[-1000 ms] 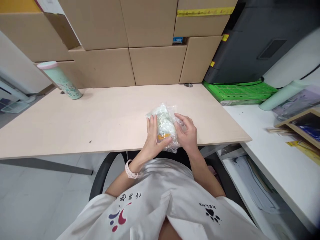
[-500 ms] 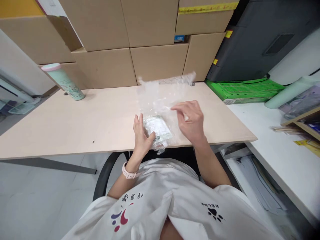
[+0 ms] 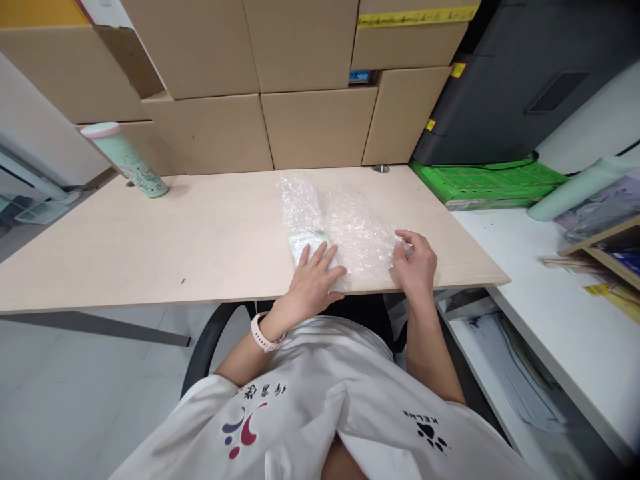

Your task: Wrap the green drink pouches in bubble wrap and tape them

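Observation:
Clear bubble wrap [image 3: 357,223] lies spread over the table near its front edge. At its left side is a flat, pale packet [image 3: 305,240], partly hidden by my hand. My left hand [image 3: 319,275] rests on the packet with fingers outstretched, pressing on it from above. The right edge of the bubble wrap is pinched by my right hand [image 3: 417,260], thumb against fingers. A second stretch of wrap reaches back from the packet toward the boxes.
Cardboard boxes [image 3: 317,130] are stacked along the table's back. A green tumbler [image 3: 133,163] with a pink lid stands at the left. On the right are a green crate [image 3: 493,183] under a dark case [image 3: 510,87], and a white side desk [image 3: 550,293].
My right hand has come down and to the right, drawing the bubble wrap flat on that side. My left hand has shifted right, from the packet's edge onto its top.

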The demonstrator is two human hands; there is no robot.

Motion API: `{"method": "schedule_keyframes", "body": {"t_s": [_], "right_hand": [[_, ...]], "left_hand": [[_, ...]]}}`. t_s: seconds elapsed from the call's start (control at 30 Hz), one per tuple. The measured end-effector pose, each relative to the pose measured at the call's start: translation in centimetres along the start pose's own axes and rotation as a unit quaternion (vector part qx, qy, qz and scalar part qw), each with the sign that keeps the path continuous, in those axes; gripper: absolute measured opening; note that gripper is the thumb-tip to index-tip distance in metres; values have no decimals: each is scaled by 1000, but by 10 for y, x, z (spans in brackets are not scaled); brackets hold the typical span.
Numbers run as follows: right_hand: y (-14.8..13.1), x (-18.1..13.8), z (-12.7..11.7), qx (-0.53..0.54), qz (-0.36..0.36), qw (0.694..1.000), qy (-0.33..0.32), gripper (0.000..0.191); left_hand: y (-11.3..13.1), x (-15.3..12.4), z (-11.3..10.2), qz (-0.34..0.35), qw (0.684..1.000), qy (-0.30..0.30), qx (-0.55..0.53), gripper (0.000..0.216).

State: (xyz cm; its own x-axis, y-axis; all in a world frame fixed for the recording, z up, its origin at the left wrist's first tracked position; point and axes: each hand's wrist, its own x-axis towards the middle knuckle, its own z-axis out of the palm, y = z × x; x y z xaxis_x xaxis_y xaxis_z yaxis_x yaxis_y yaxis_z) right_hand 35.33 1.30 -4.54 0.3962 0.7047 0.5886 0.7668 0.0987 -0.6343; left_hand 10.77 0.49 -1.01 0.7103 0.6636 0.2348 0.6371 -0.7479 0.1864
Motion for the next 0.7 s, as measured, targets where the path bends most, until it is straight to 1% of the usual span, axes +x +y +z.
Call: {"method": "schedule_keyframes", "body": {"t_s": [0.07, 0.1, 0.17, 0.2, 0.27, 0.3, 0.33, 0.37, 0.4, 0.43, 0.5, 0.57, 0.6, 0.7], "right_hand": [[2, 0, -1, 14, 8, 1000, -6, 32], [3, 0, -2, 19, 11, 1000, -6, 32], [6, 0, -4, 23, 17, 1000, 2, 32], [8, 1, -6, 20, 19, 1000, 10, 32], [13, 3, -12, 1, 22, 999, 35, 32], [16, 5, -15, -11, 24, 998, 50, 33], [19, 6, -19, -23, 28, 997, 65, 33], [23, 8, -23, -34, 31, 996, 78, 34], [27, 10, -27, -43, 35, 995, 88, 34], [30, 12, -31, -53, 38, 993, 97, 35], [36, 15, -38, -76, 43, 990, 111, 36], [41, 18, -44, -103, 54, 985, 128, 38], [42, 20, -46, -116, 62, 981, 140, 39], [40, 23, -52, -169, 71, 966, 184, 40]], "left_hand": [[-4, -1, -5, -9, 1000, 20, -18, 39], [-6, -3, -8, -15, 998, 46, -39, 36], [-10, -9, -13, -35, 987, 127, -93, 32], [-12, -14, -14, -50, 975, 180, -120, 31], [-19, -23, -13, -101, 937, 292, -165, 31], [-23, -27, -10, -135, 914, 337, -180, 32], [-28, -32, -6, -169, 894, 368, -190, 34], [-33, -36, -2, -200, 881, 382, -195, 38], [-37, -40, 2, -224, 877, 380, -193, 41], [-40, -43, 6, -237, 881, 368, -180, 43], [-44, -48, 9, -241, 898, 345, -125, 42], [-41, -49, 8, -223, 911, 338, -76, 38], [-38, -49, 6, -207, 917, 334, -69, 38], [-25, -44, 2, -136, 944, 286, -95, 42]]}}
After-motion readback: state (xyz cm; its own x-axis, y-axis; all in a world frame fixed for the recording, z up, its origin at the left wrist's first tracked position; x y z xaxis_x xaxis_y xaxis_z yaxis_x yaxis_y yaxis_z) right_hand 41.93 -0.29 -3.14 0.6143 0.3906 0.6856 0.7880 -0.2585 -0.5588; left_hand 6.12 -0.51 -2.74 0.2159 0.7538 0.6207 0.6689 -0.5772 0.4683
